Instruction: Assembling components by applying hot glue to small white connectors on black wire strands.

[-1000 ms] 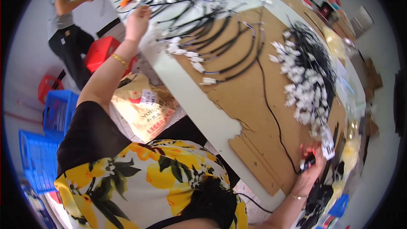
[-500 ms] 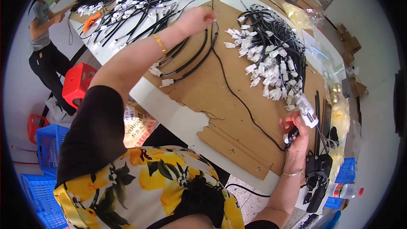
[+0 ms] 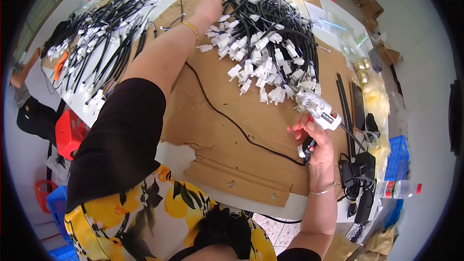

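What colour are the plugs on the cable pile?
White plugs on black cables, clearest in the head view.

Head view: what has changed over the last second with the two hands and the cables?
The left hand left the far-left cable bundle, swung right across the cardboard sheet and now rests at the edge of the big pile of black cables with white plugs. The right hand stayed at the sheet's right edge, still gripping one end of the single black cable, beside the foil-wrapped tool.

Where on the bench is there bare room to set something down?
Bare cardboard lies between the single black cable and the near table edge. Crowded: the white-plug cable heap by the left hand, and adapters beside the right hand.
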A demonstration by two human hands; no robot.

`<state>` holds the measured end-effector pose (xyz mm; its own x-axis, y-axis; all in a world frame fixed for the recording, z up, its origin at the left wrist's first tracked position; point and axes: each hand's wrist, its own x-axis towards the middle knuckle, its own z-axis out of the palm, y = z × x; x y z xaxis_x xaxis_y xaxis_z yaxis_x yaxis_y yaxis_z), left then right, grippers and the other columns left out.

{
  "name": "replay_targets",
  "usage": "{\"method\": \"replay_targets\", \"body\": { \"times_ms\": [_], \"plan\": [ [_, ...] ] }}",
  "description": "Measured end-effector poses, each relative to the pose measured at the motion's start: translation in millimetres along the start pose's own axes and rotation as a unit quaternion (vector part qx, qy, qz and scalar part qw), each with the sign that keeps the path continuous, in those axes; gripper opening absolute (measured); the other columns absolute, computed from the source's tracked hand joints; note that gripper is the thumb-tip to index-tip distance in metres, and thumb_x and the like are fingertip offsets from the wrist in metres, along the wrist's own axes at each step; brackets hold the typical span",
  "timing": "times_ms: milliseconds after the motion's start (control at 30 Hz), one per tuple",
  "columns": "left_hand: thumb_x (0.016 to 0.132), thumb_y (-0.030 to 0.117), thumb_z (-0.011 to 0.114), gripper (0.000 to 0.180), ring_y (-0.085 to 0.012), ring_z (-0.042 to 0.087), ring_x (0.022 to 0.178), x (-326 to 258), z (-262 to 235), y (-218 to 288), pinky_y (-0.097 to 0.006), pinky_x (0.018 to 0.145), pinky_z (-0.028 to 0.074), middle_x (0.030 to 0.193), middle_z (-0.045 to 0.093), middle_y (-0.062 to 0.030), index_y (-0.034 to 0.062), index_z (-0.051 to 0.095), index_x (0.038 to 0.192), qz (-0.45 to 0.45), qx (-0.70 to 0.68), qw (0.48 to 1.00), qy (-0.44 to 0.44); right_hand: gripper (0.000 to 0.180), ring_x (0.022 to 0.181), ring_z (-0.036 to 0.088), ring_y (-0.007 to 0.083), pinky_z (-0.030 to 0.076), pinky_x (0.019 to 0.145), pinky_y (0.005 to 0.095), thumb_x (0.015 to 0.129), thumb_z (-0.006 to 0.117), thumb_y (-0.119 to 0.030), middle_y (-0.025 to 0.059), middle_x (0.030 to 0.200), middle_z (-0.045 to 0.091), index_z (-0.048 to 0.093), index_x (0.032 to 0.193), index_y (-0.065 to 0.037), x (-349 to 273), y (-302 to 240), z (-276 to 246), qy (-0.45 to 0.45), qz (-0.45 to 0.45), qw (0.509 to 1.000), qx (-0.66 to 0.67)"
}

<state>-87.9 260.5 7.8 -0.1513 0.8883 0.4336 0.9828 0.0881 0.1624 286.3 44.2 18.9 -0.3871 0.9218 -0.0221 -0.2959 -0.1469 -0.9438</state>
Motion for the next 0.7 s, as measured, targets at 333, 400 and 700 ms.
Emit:
{"method": "replay_targets", "body": {
  "times_ms": [333, 400, 700],
  "plan": [
    [0.070, 0.018, 0.056, 0.024, -0.0277, 0.061, 0.084, 27.1, 17.2, 0.6, -0.034, 0.074, 0.049, 0.091, 0.063, -0.0145, 0.0045, 0.064, 0.088, -0.096, -0.036, 0.994, -0.038, 0.025, 0.055, 0.047, 0.0144, 0.048, 0.071, 0.0344, 0.067, 0.066, -0.023, 0.0089, 0.067, 0.052, 0.051, 0.072, -0.002, 3.1, 1.5, -1.3, 0.005, 0.005, 1.000, -0.027],
    [0.069, 0.018, 0.055, 0.022, -0.0269, 0.062, 0.069, 34.5, 3.1, 3.8, -0.033, 0.065, 0.050, 0.076, 0.064, -0.0149, 0.0013, 0.064, 0.080, -0.097, -0.175, 0.971, -0.129, 0.025, 0.055, 0.048, 0.0144, 0.048, 0.072, 0.0343, 0.068, 0.065, -0.022, 0.0086, 0.068, 0.052, 0.051, 0.072, -0.002, 3.9, 0.8, -1.9, 0.002, -0.008, 1.000, -0.020],
    [0.083, 0.018, 0.053, 0.018, -0.0120, 0.054, 0.067, 0.1, -106.8, 41.9, -0.023, 0.062, 0.045, 0.085, 0.063, -0.0078, 0.0031, 0.058, 0.092, -0.050, -0.652, 0.753, -0.073, 0.022, 0.060, 0.049, 0.0140, 0.046, 0.072, 0.0350, 0.072, 0.064, -0.023, 0.0060, 0.071, 0.053, 0.050, 0.076, -0.005, 1.2, 2.8, -4.5, -0.009, -0.057, 0.998, -0.002]
  ]
}}
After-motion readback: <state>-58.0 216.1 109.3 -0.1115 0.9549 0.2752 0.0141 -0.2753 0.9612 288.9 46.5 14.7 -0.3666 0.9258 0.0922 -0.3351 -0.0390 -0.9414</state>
